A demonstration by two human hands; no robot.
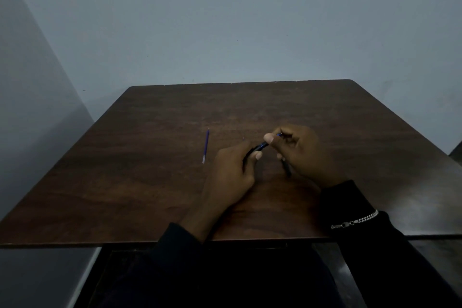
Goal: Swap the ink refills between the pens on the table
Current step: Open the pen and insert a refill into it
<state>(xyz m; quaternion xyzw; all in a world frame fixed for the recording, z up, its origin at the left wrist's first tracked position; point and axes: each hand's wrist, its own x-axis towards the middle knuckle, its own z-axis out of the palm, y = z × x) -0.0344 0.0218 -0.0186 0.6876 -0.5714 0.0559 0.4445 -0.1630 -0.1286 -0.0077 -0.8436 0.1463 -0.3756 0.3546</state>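
Head view: both hands work a dark blue plastic pen (261, 145) above the brown wooden table (150, 195).
Nearest, the left hand (230, 172) curls round the barrel's lower end and the right hand (302, 155) pinches the upper end; it looks light and slick, so grip the barrel. A slim dark piece (287, 169) pokes out under the right palm, too dim to identify. Further left, a thin blue ink refill (205, 146) lies loose, probably bendy, best lifted mid-shaft.

Near the middle of the wooden table (150, 182) our left hand (232, 170) grips a dark pen barrel (260, 146), and our right hand (302, 152), at two o'clock from it, pinches the barrel's blue end. A loose blue refill (205, 146) lies apart at nine o'clock of the hands, pointing toward twelve.
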